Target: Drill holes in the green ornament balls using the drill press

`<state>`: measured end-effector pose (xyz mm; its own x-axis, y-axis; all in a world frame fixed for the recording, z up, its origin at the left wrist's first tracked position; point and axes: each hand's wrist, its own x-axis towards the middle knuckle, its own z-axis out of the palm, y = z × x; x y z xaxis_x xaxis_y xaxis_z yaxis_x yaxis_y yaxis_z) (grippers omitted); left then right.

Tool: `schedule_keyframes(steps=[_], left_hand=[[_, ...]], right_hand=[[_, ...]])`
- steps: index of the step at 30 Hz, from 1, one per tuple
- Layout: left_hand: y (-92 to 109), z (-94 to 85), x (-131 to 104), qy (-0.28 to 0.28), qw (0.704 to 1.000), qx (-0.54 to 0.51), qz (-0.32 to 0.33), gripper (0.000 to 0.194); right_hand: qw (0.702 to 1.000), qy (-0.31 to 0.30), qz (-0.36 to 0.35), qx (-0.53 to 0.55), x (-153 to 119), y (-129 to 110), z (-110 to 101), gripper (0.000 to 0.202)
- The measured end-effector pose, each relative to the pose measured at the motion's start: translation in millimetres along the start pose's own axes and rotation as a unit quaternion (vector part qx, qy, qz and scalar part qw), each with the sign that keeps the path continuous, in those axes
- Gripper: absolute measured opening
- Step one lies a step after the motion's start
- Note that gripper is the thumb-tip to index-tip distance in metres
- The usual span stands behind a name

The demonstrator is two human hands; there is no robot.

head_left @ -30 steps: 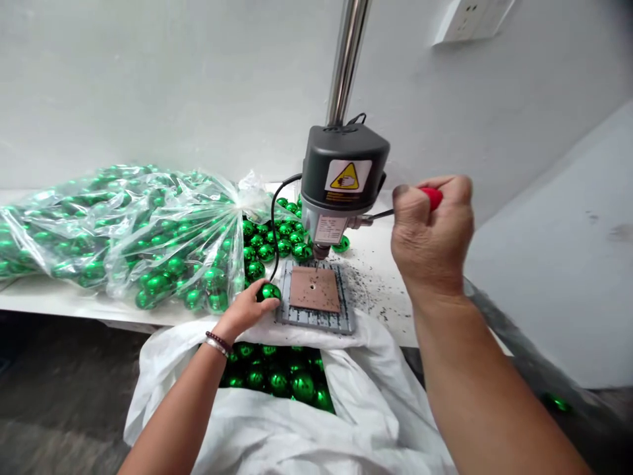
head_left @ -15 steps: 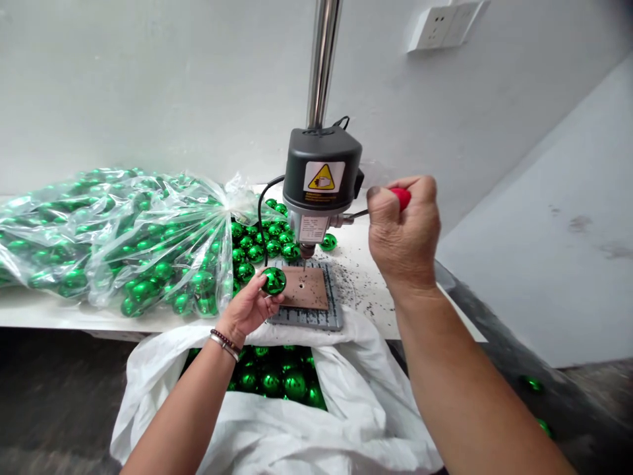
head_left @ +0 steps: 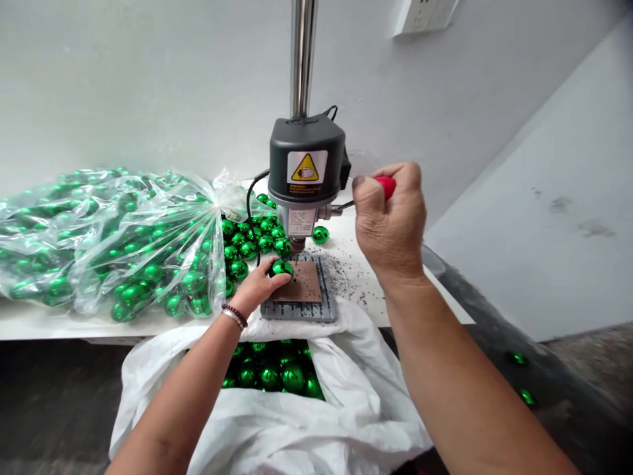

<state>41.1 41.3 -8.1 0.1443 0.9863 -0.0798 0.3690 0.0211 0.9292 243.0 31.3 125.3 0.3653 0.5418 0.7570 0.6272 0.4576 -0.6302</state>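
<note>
A shiny green ball (head_left: 281, 269) is gripped between the thumb and fingers of my left hand (head_left: 260, 284), over the left part of a brown board (head_left: 307, 284). The board lies on the drill press's grey base (head_left: 328, 310). Just above and to the right of the ball is the drill chuck (head_left: 297, 245), with a thin bit below it. My right hand (head_left: 390, 221) is wrapped round the red knob (head_left: 386, 187) of the lever, right of the dark drill head (head_left: 307, 155).
Clear bags of green balls (head_left: 133, 251) fill the left side of the white table (head_left: 356, 260). Loose balls (head_left: 247, 249) lie behind my left hand. A white sack (head_left: 277, 429) with more balls hangs at the front edge. Dark shavings are scattered around the base.
My left hand has turned its thumb toward me and brought the green ball closer to the bit. My right hand keeps hold of the red knob. The whole view has shifted slightly.
</note>
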Motion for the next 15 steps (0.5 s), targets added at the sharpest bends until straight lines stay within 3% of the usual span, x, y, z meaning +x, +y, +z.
schedule_keyframes(steps=[6,15], left_hand=[[-2,4.2,14,-0.018,0.998,0.057,-0.002,0.063],[9,11.6,13,0.020,0.998,0.065,-0.015,0.065]], right_hand=[[1.000,-0.020,0.012,-0.005,0,-5,-5,0.027],[0.999,-0.037,0.021,-0.023,1,-7,-7,0.026]])
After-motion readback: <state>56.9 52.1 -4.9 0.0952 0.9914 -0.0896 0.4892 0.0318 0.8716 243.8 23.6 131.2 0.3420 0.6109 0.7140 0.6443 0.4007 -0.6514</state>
